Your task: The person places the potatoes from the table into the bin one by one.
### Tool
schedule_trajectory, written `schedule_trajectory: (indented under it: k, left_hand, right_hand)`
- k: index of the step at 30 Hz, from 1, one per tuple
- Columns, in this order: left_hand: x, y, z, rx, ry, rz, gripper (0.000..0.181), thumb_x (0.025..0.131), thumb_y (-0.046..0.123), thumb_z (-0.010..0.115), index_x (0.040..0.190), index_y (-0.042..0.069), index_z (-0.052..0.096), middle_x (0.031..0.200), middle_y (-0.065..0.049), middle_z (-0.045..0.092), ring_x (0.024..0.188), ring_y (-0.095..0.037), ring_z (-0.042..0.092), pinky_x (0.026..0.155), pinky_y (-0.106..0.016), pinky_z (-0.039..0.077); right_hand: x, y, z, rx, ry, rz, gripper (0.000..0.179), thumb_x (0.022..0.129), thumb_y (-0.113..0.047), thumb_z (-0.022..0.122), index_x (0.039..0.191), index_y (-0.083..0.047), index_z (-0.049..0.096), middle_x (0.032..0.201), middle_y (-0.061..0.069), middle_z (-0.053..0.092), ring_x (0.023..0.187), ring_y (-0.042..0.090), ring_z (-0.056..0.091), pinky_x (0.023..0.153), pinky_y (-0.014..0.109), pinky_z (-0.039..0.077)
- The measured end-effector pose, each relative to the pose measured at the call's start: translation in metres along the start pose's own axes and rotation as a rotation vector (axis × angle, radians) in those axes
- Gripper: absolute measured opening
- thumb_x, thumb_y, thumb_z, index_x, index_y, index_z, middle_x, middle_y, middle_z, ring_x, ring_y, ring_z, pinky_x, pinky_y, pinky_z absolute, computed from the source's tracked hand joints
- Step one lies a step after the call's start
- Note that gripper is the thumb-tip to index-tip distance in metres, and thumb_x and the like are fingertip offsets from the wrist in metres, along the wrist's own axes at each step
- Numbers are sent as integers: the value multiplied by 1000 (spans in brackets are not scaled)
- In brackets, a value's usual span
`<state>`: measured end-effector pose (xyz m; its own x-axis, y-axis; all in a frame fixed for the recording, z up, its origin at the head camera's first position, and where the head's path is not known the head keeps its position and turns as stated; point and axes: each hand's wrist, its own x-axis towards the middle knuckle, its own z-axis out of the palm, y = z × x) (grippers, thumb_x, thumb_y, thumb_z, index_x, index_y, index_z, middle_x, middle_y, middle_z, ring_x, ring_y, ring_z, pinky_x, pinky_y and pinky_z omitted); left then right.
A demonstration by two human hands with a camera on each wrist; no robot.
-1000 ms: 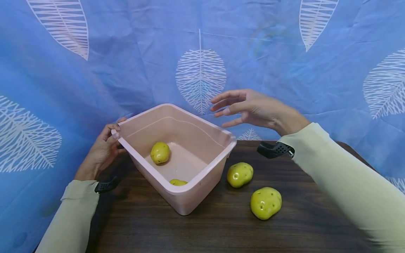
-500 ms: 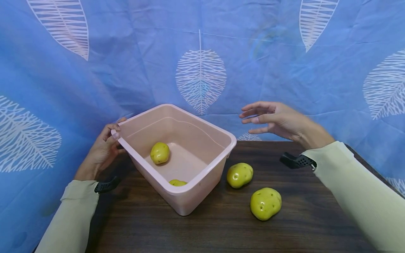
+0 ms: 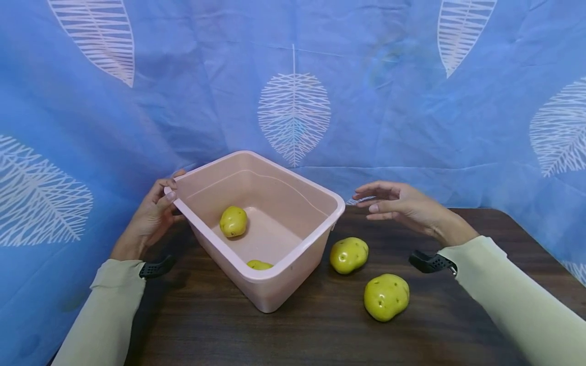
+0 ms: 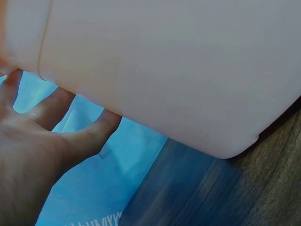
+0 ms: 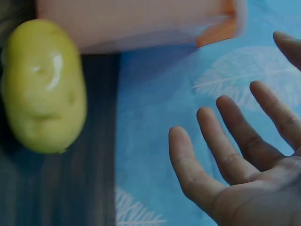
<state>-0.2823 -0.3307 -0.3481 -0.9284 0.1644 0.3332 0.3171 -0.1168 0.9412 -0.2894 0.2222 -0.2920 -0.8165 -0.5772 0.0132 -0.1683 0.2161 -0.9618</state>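
My left hand [image 3: 148,218] pinches the rim of a pink plastic tub [image 3: 293,278] at its left corner, thumb over the edge. In the left wrist view, fingers [image 4: 101,129] touch the tub's outer wall. Inside the tub lie two yellow potatoes, one whole in sight [image 3: 233,221] and one mostly hidden by the near wall [image 3: 259,265]. My right hand [image 3: 407,207] hovers beyond two more potatoes, its fingers loosely spread around nothing. Of those two, the nearer potato [image 3: 386,297] lies to the right of the farther potato [image 3: 349,255], which sits beside the tub.
Everything stands on a dark wooden table [image 3: 320,335]. Behind it hangs a blue cloth [image 3: 206,91] with white leaf prints, close to the tub's far corner. Each wrist carries a black strap [image 3: 155,268].
My right hand has moved away from the tub to the right, then down toward the table. The left hand keeps its hold on the rim, and the potatoes stay put.
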Motion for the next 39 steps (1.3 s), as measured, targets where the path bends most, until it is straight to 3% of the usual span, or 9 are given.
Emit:
schedule_trajectory:
  k: [5, 10, 15, 19, 25, 34, 39]
  left_hand:
    - [0, -1, 1, 8, 11, -7, 17, 109, 13, 51, 114, 28, 53, 176, -4, 14, 136, -26, 42, 88, -38, 55]
    - [2, -1, 2, 31, 34, -14, 15, 109, 14, 52, 115, 28, 52, 175, -3, 17, 136, -28, 41, 86, -38, 54]
    - [2, -1, 2, 36, 42, -21, 15, 108, 15, 53, 115, 29, 53, 176, -2, 17, 136, -28, 41, 86, -40, 53]
    - [1, 0, 2, 24, 28, -10, 15, 108, 14, 52, 115, 28, 52, 176, -4, 15, 135, -26, 42, 87, -40, 54]
    - [3, -1, 2, 31, 26, -14, 15, 108, 14, 51, 115, 28, 52, 176, -5, 14, 133, -25, 44, 87, -40, 54]
    - [2, 1, 2, 38, 39, -27, 15, 108, 15, 52, 114, 28, 52, 176, -4, 15, 129, -23, 48, 86, -39, 54]
    - [2, 0, 1, 27, 37, -22, 15, 108, 14, 52, 114, 28, 53, 176, -3, 16, 129, -22, 48, 85, -38, 54]
  right_hand:
    - [-3, 16, 2, -17, -24, 7, 49, 104, -8, 62, 151, -4, 48, 151, 5, 56, 137, 17, 58, 106, 38, 54]
    - [-4, 25, 4, -17, -45, 13, 48, 103, -8, 62, 150, -9, 50, 149, -2, 59, 137, 16, 58, 107, 38, 53]
    - [-4, 37, 4, -40, -56, 28, 52, 102, -8, 62, 152, -6, 47, 156, 9, 53, 138, 15, 57, 106, 36, 53]
    - [-3, 45, 4, -76, -75, 51, 54, 102, -11, 62, 153, -6, 46, 160, 17, 46, 143, 25, 52, 107, 40, 50]
    - [1, 56, 4, -156, -123, 86, 58, 100, -13, 65, 154, -6, 46, 163, 21, 42, 151, 47, 36, 114, 61, 42]
    - [7, 71, 3, -267, -228, 101, 67, 93, -20, 75, 154, -11, 49, 165, 21, 39, 154, 52, 26, 115, 74, 31]
    - [10, 77, 4, -241, -241, 88, 69, 92, -20, 76, 154, -10, 49, 165, 21, 39, 154, 53, 26, 115, 74, 32]
